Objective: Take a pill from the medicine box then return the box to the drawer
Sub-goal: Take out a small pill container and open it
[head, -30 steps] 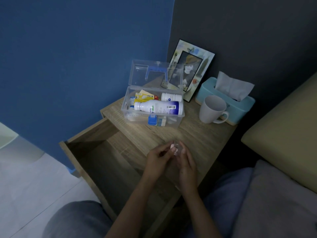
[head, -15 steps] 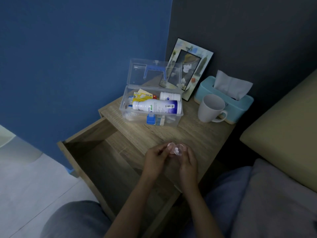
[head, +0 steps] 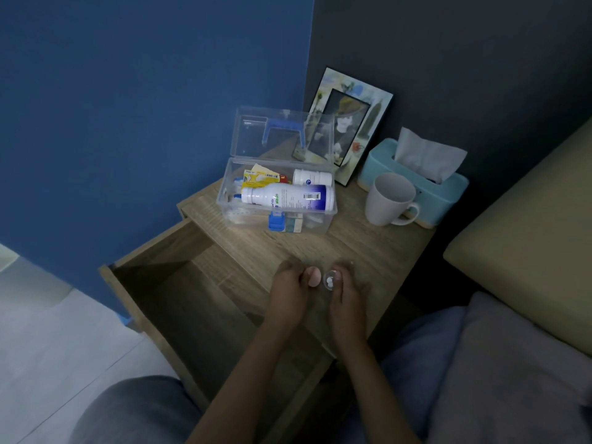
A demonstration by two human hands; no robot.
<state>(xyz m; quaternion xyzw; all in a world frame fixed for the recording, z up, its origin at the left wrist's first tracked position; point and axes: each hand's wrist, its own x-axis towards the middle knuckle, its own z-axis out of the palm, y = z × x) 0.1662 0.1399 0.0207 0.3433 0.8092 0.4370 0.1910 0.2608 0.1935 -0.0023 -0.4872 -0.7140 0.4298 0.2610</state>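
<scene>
White mug (head: 391,198) upright on wooden nightstand (head: 368,248), handle toward the right, touching or just in front of teal tissue box (head: 448,190) with a tissue sticking up. Picture frame (head: 350,123) leaning against dark wall behind. Beige cushion (head: 538,238) at right, blue wall (head: 128,107) at left.

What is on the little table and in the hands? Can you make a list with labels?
table: wooden nightstand
drawer: pulled open
medicine box: clear, lid up, bottles inside
mug: white, right of box
tissue box: light blue, behind mug
photo frame: leans on wall
left hand: holds pink cap
right hand: holds small clear pill container
pills: white, in container
</scene>
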